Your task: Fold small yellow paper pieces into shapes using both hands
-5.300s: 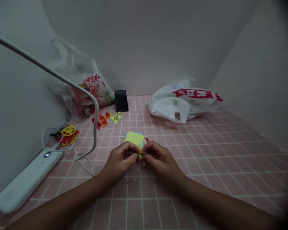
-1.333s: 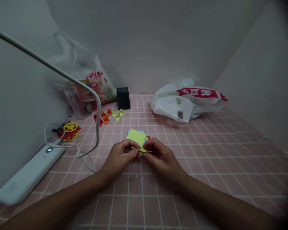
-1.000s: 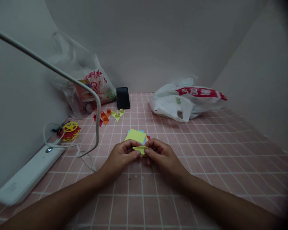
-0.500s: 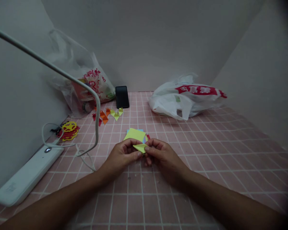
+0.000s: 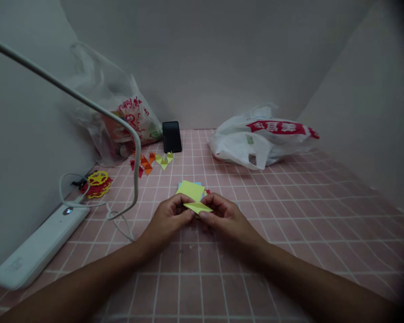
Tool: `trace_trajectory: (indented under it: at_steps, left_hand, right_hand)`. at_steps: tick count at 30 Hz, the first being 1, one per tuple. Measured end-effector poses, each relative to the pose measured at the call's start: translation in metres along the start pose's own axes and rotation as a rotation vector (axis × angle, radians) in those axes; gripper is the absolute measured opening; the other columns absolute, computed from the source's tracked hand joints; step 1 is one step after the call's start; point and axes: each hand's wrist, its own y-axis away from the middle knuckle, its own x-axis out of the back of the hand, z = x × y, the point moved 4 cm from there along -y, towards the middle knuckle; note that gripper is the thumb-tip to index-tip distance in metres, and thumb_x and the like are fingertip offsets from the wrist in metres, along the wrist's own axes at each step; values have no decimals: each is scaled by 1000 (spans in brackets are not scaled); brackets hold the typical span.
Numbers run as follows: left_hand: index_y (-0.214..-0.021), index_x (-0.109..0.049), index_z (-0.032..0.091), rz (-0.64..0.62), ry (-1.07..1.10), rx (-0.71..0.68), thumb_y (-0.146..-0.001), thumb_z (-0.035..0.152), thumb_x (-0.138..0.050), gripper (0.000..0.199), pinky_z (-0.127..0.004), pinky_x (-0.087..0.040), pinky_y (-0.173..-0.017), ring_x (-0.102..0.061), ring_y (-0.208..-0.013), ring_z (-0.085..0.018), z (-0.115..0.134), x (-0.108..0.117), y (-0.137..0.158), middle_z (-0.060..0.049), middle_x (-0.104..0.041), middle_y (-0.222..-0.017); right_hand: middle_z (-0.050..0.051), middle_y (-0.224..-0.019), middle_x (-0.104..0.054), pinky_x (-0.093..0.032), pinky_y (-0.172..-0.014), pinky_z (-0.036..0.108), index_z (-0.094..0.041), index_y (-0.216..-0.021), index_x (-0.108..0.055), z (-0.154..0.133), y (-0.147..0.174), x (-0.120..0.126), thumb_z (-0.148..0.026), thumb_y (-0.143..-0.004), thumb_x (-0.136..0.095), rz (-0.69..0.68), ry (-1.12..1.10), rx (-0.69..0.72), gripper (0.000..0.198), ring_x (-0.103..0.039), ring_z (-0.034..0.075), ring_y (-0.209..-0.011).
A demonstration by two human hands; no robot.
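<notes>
A small folded piece of yellow paper [image 5: 198, 207] is held up between both hands, its creased top facing me. My left hand [image 5: 170, 217] pinches its left side between thumb and fingers. On the other side, my right hand [image 5: 224, 215] grips the right part, thumb at the lower edge. The fingertips behind the paper are partly hidden. Just beyond the hands lies a stack of square paper sheets [image 5: 191, 189], yellow on top, with blue and red edges peeking out beneath.
Small folded paper pieces in yellow [image 5: 164, 161], orange [image 5: 147, 165] and red lie toward the back left, near a black phone [image 5: 172, 137]. Plastic bags stand at left [image 5: 138, 116] and right [image 5: 265, 139]. A white power bank [image 5: 40, 246] and a bent grey arm [image 5: 137, 170] occupy the left.
The right thumb has shifted down and left off the paper's upper face, so more of the folded yellow paper shows, its right point now visible. Both hands still hold it.
</notes>
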Motion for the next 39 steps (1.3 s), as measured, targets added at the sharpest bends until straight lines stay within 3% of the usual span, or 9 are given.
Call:
trace_trajectory:
  at_steps: [6, 11, 28, 33, 39]
  left_hand:
    - [-85, -59, 15, -16, -7, 12, -75, 20, -65, 13, -23, -39, -63, -54, -66, -11, -1, 0, 1, 2, -60, -72]
    - [-83, -59, 15, -22, -17, 11, -74, 21, -67, 14, -22, -37, -62, -51, -65, -10, -1, -1, 0, 3, -58, -72]
    - [-79, -63, 14, -9, -73, -9, -76, 30, -69, 17, -23, -40, -62, -52, -62, -11, 9, -5, 4, 3, -59, -66]
    - [-80, -63, 14, 22, -51, 16, -78, 31, -68, 18, -23, -40, -63, -53, -61, -11, 8, 0, 2, 3, -60, -64]
    - [-81, -63, 15, 35, -36, 22, -78, 33, -68, 19, -24, -42, -65, -55, -62, -11, 8, 0, 2, 3, -61, -66]
  right_hand:
    - [-1, -82, -54, -38, -62, 24, -18, -89, -58, -6, 2, 1, -22, -79, -66, 9, 226, 148, 14, -49, 12, -72]
    - [0, -79, -56, -38, -61, 25, -17, -86, -59, -9, 4, 3, -26, -83, -63, 52, 345, 175, 10, -50, 13, -70]
    - [-2, -69, -55, -35, -52, 23, -18, -78, -59, -9, 5, 6, -35, -88, -61, 116, 407, 143, 20, -45, 10, -59]
    - [-1, -78, -59, -37, -54, 22, -20, -90, -59, -7, 5, 5, -31, -87, -62, 74, 341, 174, 12, -49, 10, -62]
    - [-1, -71, -58, -37, -53, 22, -19, -89, -60, -7, 6, 5, -28, -91, -56, 52, 372, 143, 11, -49, 11, -59]
